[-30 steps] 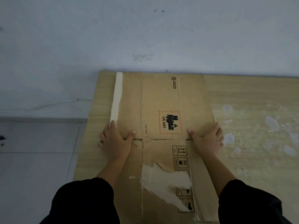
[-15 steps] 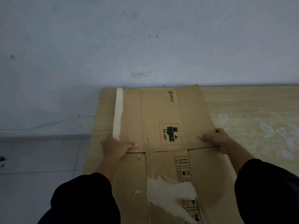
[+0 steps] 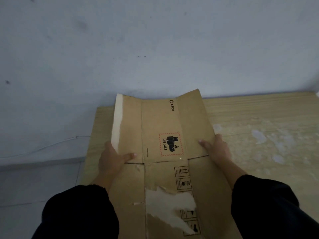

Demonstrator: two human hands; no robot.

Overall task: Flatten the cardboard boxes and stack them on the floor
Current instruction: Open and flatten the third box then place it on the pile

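Note:
A flattened brown cardboard box [image 3: 160, 121] with a PICO logo, a red-bordered UN 3481 label and a torn white patch is held up off the wooden tabletop [image 3: 259, 118]. Its side panels bend upward and its far edge reaches the wall. My left hand [image 3: 112, 159] grips the left edge, thumb on top. On the right edge my right hand [image 3: 217, 149] grips the same way, fingers underneath. Both arms wear dark sleeves.
A pale wall [image 3: 155, 49] rises just behind the tabletop. Grey floor tiles [image 3: 38, 187] lie to the left, with a thin white cable [image 3: 51, 145] along the wall's base. White blotches mark the wood on the right.
Both hands went from pressing flat on the cardboard to gripping its side edges. The cardboard has lifted off the wood and its sides now curl up.

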